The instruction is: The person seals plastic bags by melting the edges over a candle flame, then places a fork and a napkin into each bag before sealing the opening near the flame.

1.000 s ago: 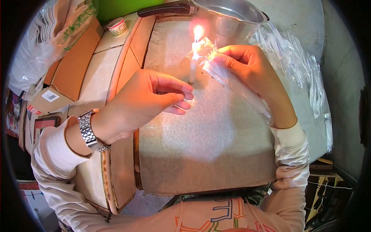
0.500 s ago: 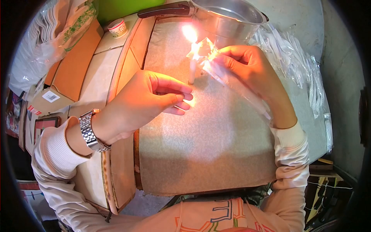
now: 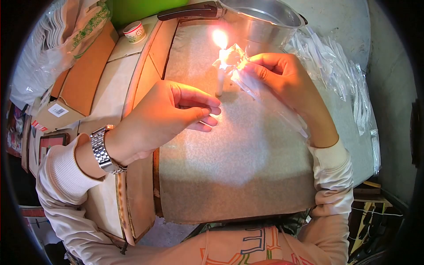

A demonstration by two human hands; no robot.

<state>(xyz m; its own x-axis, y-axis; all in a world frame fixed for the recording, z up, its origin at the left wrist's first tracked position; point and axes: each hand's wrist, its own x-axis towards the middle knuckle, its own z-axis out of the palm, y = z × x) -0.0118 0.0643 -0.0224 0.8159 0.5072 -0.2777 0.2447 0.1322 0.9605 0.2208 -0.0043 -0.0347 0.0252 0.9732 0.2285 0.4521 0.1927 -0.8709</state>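
A lit white candle (image 3: 219,81) stands upright on the covered tabletop. My right hand (image 3: 282,73) pinches the top of a long, clear plastic bag (image 3: 247,86) between thumb and fingers. The bag's bunched upper end glows right beside the candle flame (image 3: 220,39), and its lower part hangs slanting toward my right wrist. What lies inside the bag is hard to make out. My left hand (image 3: 181,108), with a metal watch on its wrist, hovers close to the candle's base. Its fingers are loosely curved and apart, with nothing visible in them.
Behind the candle is a metal pot (image 3: 265,22) with a dark handle. A pile of filled clear plastic packets (image 3: 349,84) lies at the right. To the left are a small patterned cup (image 3: 134,32), a cardboard box (image 3: 88,75) and a bag of stacked white items (image 3: 62,35).
The bag's upper end and my right hand have shifted very slightly, and the flame has changed shape a little. My left hand stays nearly still.
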